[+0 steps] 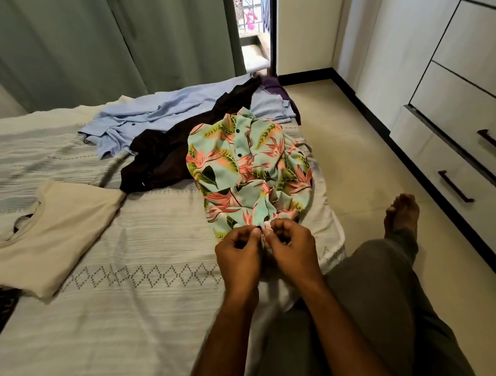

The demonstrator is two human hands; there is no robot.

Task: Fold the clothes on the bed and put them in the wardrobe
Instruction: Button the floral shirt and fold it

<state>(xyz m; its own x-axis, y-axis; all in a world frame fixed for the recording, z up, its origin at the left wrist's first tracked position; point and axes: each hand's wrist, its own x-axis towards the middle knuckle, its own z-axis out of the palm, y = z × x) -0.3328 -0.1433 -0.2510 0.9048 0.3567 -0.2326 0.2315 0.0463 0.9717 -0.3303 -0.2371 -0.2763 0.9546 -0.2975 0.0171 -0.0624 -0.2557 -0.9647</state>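
Bed (pixel 138 310), covered by a pale woven spread with raised stripes and a stitched diamond border; it serves as the flat working surface, which is presumably why the garments lie spread across it rather than heaped. Wardrobe (pixel 467 93), at right across a strip of floor: smooth light panels, dark bar handles, doors and drawers closed. Blue shirt (pixel 161 111), thin and creased, and dark garment (pixel 163 158), limp and matte, lie overlapped at the far edge, apparently awaiting their turn. Cream T-shirt (pixel 55 231), soft knit, lies flat at the near left with edges squared, apparently already folded. Floral shirt (pixel 248 170), light drapey fabric printed in teal, pink and green with small dark buttons, lies front-up near the bed's right edge, collar away from the person. Left hand (pixel 239 255) and right hand (pixel 292 247), touching, each hold a narrow pinch grip on its near hem, probably fastening a button or aligning the placket before folding.
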